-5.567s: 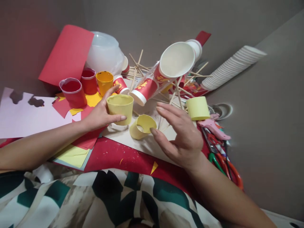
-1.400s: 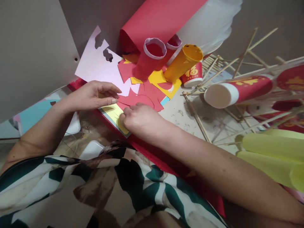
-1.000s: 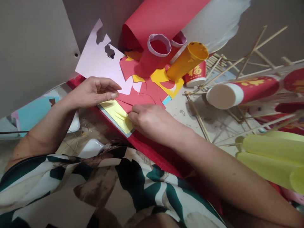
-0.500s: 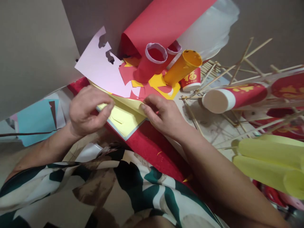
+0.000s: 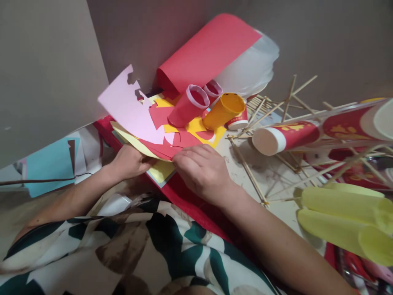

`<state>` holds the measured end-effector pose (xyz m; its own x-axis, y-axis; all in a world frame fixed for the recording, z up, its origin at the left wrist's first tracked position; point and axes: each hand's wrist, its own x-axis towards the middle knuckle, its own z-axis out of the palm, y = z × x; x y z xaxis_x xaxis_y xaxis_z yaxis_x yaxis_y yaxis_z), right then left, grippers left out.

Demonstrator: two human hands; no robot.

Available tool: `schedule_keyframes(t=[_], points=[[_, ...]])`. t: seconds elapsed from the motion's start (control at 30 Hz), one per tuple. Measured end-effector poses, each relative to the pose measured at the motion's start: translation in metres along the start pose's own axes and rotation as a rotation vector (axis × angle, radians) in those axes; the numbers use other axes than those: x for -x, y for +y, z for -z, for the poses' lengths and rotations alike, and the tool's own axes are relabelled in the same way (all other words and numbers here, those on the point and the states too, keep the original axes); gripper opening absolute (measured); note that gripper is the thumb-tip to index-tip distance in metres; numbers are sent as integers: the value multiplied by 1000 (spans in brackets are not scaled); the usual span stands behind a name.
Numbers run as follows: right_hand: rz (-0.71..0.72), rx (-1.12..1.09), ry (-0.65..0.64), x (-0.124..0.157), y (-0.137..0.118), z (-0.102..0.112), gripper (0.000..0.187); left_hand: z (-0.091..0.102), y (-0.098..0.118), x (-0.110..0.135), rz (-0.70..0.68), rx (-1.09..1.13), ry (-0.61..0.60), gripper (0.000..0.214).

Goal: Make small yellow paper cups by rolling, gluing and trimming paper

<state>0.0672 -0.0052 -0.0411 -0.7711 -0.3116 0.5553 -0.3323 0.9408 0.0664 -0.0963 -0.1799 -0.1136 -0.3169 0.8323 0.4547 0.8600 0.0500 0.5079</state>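
Note:
A pale yellow paper sheet [image 5: 132, 141] is lifted and tilted between my hands, its near edge curving up. My right hand [image 5: 201, 170] is closed in a pinch on the sheet's right end. My left hand [image 5: 130, 162] grips at the near edge, its fingers partly hidden under the paper. Below lies more yellow paper [image 5: 161, 171] on a blue-grey sheet. Just behind the lifted sheet are a pink sheet with cut-outs [image 5: 132, 108] and red paper scraps [image 5: 159, 149].
Two red paper tubes, the nearer one [image 5: 186, 108] upright, stand beside an orange tube [image 5: 222, 110]. A red paper roll [image 5: 208, 53] leans behind. On the right are a stick frame [image 5: 247, 172], printed paper cups [image 5: 270, 139] and yellow rolls [image 5: 337, 205]. Blue paper [image 5: 49, 164] lies left.
My left hand has moved from above the yellow paper to beneath its near edge. My right hand has turned over and closed on its right end. The camera view has shifted.

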Motion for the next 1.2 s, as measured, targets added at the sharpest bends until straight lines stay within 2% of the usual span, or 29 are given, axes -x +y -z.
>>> schedule_keyframes(t=[0.1,0.17,0.2,0.27,0.3,0.4,0.5,0.57,0.67,0.8,0.9,1.03,1.2], points=[[-89,72,-119,4,3,-6,18,11,7,6,-71,-8,64,15],[-103,59,-167,8,5,-10,20,25,17,10,-96,7,97,19],[-96,41,-178,10,5,-11,20,33,23,11,-101,26,137,20],[-68,-1,-190,13,3,-13,21,49,34,9,-86,99,314,16],[-55,-20,-193,15,1,-14,20,54,38,5,-101,97,352,13],[-23,-38,-189,18,-5,-17,20,58,39,-17,-194,2,70,5],[-2,5,-126,21,-9,-20,26,48,28,-42,-178,-119,-284,23],[9,35,-89,22,-10,-22,28,40,21,-53,-160,-134,-424,34],[26,50,-67,22,-9,-23,30,38,13,-58,-171,-51,-537,49],[31,57,-62,22,-8,-22,28,40,9,-56,-205,-36,-559,50],[32,66,-55,22,-9,-21,29,37,12,-57,-262,-147,-513,40],[51,47,-64,24,-14,-18,31,29,14,-60,-336,-275,-421,17],[68,-3,-100,30,-18,-18,31,24,5,-62,-373,-311,-373,16]])
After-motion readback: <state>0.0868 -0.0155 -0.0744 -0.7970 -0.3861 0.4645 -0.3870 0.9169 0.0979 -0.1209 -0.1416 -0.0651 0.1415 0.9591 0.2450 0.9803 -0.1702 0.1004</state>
